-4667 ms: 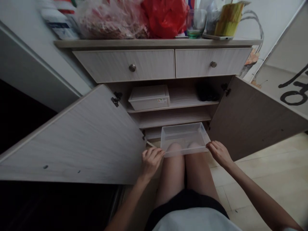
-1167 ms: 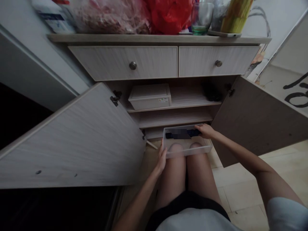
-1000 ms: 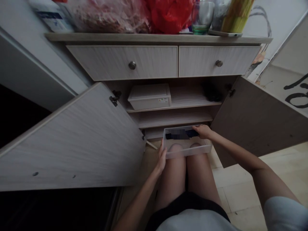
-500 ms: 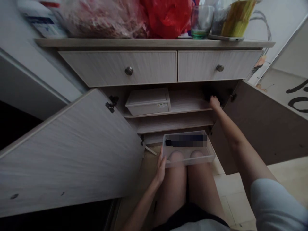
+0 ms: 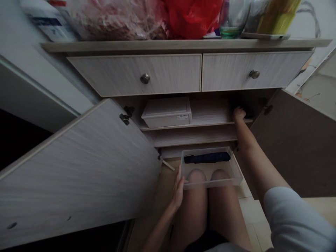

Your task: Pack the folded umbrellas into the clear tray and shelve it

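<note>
Hands are held well apart: left hand (image 5: 178, 191) is laid flat against the side of a clear plastic tray (image 5: 211, 182), right hand (image 5: 238, 113) is reached to the cupboard shelf (image 5: 194, 124). Tray could be tipped if unsupported, sliding the dark folded umbrella (image 5: 207, 158) out.

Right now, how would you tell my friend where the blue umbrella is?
Find the cabinet with its doors open. Below its shelves, a clear plastic tray sits over the person's knees. Inside lies a folded navy umbrella, the only thing in the tray.
</note>
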The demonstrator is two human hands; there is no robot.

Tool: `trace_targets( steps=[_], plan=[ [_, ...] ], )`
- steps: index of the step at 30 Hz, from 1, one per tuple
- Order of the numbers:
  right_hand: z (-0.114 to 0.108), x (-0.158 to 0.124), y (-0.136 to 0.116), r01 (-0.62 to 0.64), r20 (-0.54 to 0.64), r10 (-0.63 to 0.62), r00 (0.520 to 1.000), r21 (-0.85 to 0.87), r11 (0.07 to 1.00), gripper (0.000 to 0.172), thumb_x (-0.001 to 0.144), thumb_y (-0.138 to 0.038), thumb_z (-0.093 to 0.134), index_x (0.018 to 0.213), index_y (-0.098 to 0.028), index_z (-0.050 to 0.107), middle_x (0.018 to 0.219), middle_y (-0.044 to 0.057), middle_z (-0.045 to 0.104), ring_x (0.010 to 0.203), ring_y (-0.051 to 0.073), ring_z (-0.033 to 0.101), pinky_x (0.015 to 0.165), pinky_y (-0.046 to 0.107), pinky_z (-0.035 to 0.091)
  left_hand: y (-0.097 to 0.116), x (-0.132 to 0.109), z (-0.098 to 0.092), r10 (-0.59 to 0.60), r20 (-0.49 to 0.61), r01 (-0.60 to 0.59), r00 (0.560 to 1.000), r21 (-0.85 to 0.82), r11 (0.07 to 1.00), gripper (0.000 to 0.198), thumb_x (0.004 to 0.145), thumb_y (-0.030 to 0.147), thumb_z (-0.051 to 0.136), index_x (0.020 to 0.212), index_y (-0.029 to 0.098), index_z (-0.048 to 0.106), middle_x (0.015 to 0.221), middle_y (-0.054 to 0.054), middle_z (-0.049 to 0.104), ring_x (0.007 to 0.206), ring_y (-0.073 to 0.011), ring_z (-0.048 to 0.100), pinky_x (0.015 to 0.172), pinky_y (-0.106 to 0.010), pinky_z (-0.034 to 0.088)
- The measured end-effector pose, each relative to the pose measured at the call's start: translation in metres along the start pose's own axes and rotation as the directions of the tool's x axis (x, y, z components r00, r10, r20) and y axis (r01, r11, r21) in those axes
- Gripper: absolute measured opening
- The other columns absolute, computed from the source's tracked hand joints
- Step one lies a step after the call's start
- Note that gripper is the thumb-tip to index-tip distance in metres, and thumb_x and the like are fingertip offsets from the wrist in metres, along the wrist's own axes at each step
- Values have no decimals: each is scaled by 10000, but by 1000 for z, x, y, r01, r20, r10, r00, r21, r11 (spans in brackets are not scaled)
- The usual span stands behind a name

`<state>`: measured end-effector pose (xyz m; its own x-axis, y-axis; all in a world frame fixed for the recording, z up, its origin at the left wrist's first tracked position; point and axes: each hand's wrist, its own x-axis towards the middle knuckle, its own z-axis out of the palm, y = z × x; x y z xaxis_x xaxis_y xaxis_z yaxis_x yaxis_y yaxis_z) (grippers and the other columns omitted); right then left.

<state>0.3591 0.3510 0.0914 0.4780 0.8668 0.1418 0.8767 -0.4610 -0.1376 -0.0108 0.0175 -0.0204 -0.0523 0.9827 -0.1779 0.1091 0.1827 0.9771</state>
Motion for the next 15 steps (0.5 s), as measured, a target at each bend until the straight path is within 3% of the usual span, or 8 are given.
trace_targets(
  steps=[3,5,9,13,15],
  plan=[
    [-3,-5,1,-24,-13,25,1000,17,1000,452,960,-72,316,1333,13,557,1172,306,640,1146,302,657,881,382,532,-2,0,-1,-15,12,15,1000,12,1000,812,911,634,412,1619,276,235,1690,-85,201,1135,-291,653,1038,-468,495],
    [-7,-11,3,-12,-22,13,1000,28,1000,422,932,-105,416,1314,-11,571,1151,281,655,1126,304,665,872,378,536,-3,0,0,-3,6,3,1000,4,1000,804,911,628,416,1619,293,232,1683,-71,230,1196,-298,627,1038,-462,496],
    [-19,-29,10,25,-57,-19,998,115,993,442,894,-209,523,1296,-32,575,1148,262,660,1090,333,668,894,415,525,-4,0,2,46,-5,-46,999,-26,999,781,910,594,437,1605,272,283,1678,-68,245,1443,-318,420,1063,-463,480],
    [-30,-49,23,90,-33,-84,996,255,963,490,923,-314,531,1345,-68,562,1189,249,665,1129,354,646,956,454,502,-5,1,2,79,-7,-79,997,-12,997,774,909,592,437,1588,235,330,1675,-68,256,1541,-284,244,1208,-454,323],
    [-32,-62,33,175,-31,-176,984,369,913,509,927,-332,534,1373,-86,552,1224,229,666,1163,333,633,974,434,505,-6,1,3,88,-9,-88,996,-21,996,765,912,577,448,1587,235,331,1672,-66,263,1551,-271,213,1234,-452,276]
  ],
)
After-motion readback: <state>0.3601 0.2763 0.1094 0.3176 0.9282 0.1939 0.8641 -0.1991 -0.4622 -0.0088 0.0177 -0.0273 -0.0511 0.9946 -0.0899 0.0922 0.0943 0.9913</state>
